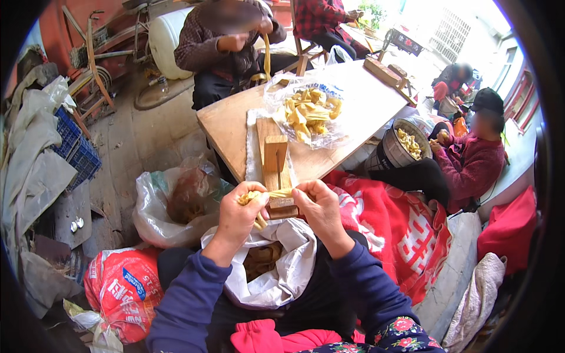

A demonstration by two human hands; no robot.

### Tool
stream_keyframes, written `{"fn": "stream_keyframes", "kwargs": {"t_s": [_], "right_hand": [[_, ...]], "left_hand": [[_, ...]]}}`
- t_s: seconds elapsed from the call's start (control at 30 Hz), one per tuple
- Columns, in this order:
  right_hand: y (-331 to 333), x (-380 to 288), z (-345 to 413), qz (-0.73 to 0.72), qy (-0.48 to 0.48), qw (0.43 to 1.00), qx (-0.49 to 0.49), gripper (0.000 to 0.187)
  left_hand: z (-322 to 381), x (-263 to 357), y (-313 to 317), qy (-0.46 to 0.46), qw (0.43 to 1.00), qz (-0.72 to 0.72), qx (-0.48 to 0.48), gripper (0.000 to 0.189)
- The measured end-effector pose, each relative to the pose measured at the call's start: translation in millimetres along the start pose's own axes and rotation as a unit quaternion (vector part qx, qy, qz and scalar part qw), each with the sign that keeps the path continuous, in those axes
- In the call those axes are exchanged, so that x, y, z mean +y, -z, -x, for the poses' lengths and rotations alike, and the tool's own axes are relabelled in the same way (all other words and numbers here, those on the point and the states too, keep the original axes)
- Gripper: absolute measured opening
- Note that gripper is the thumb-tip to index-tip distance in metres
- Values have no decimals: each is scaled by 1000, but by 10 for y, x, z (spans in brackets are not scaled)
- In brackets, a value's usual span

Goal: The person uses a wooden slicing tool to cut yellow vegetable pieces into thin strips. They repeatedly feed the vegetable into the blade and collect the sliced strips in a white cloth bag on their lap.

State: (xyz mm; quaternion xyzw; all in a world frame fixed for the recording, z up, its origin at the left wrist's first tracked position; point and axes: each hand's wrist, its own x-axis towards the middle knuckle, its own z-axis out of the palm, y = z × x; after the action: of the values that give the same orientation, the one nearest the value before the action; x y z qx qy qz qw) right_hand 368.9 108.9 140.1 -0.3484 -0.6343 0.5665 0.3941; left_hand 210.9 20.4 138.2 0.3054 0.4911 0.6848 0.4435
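Observation:
My left hand [234,212] grips a bunched part of a soft yellow strip [280,193], with a tail of it hanging below the fingers. Pinched between the thumb and fingers of my right hand [321,212] is the other end, so the strip is stretched between both hands. Just behind it stands a wooden block jig [275,152] with a thin upright metal piece, at the near end of the wooden table [229,119]. Below my hands an open white woven sack [293,278] rests at my lap, holding brownish strips [265,260].
On the table, a clear plastic bag [276,99] holds yellow strips [311,110]. A plastic bag [152,220] and a red printed bag [121,291] lie to the left; a red blanket [406,238] lies right. Across the table a person [229,48] handles a strip; another [476,159] sits beside a bucket [382,152].

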Motion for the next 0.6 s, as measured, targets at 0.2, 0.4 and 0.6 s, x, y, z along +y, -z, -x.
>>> {"fn": "stream_keyframes", "kwargs": {"t_s": [0.2, 0.4, 0.6], "right_hand": [[-63, 291, -291, 266, 79, 960, 36, 12], [163, 463, -43, 87, 108, 988, 74, 13], [-352, 197, 527, 33, 102, 978, -178, 28]], "left_hand": [[-407, -425, 105, -92, 962, -248, 64, 12], [104, -229, 93, -13, 982, -175, 77, 16], [488, -179, 307, 119, 990, 73, -31, 11]]}}
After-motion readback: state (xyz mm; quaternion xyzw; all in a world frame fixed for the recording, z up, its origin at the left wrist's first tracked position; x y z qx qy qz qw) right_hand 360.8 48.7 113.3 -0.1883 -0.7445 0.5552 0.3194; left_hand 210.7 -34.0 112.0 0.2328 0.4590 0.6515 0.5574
